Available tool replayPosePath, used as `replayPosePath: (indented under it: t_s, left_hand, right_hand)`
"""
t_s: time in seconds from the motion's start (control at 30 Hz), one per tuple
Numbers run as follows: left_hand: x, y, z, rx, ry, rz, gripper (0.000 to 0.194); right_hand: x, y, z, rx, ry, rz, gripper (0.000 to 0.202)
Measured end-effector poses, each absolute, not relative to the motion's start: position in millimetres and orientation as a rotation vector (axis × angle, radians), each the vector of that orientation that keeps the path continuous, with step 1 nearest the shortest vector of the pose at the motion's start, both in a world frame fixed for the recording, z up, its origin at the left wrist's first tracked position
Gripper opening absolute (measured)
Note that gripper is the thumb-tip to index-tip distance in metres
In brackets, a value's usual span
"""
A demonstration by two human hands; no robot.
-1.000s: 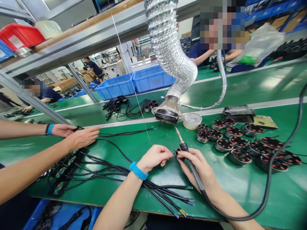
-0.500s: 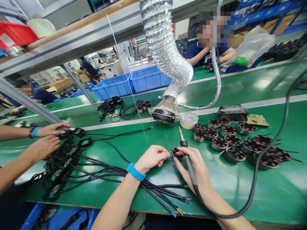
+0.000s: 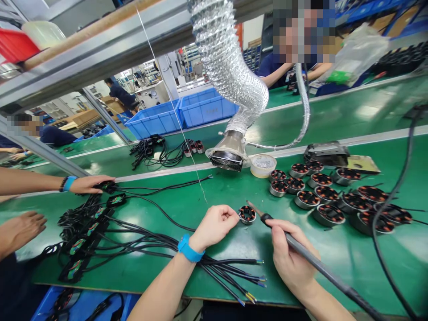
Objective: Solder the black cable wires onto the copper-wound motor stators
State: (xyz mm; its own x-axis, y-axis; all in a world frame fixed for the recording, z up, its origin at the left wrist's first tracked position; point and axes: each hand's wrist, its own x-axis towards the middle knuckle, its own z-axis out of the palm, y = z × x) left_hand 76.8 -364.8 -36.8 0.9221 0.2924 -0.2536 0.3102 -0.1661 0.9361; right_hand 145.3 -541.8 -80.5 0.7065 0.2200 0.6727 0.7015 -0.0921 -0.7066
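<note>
My right hand (image 3: 292,252) is wrapped round the handle of a soldering iron (image 3: 267,219), whose tip points up and left toward a small round motor coil (image 3: 247,215). The coil stands on the green table with its open side up. At its left edge, my left hand (image 3: 217,225), with a blue wristband, pinches with thumb and forefinger; what lies between the fingertips is too small to make out. A thin wire (image 3: 192,156) hangs down to just above this hand. Black cables (image 3: 227,263) with stripped coloured ends lie below it.
A fume hood (image 3: 227,154) hangs behind the coil, beside a round tub (image 3: 263,166). More coils (image 3: 329,214) stand at the right. Another person's hand (image 3: 90,183) touches boards at the left; a second hand (image 3: 26,229) is nearby. Blue bins (image 3: 210,109) stand behind.
My right hand has let go of the coil, moved right and down, and now grips the iron, its tip lowered beside the coil. The other person's hands at the left have moved apart.
</note>
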Motion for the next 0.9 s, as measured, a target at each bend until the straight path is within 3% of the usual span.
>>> replayPosePath:
  t_s: [0.2,0.53,0.9]
  left_hand:
    - [76,-366,-35,1.789,0.472,0.002,0.021]
    - [76,-366,-34,1.784,0.478,0.008,0.022]
    - [76,-364,-38,1.775,0.460,0.024,0.024]
  right_hand:
    - [142,-551,-94,-1.551,-0.697,-0.447,0.026]
    - [142,-549,-83,-1.530,-0.890,-0.458,0.021]
    - [140,-551,-98,-1.563,-0.651,-0.394,0.024]
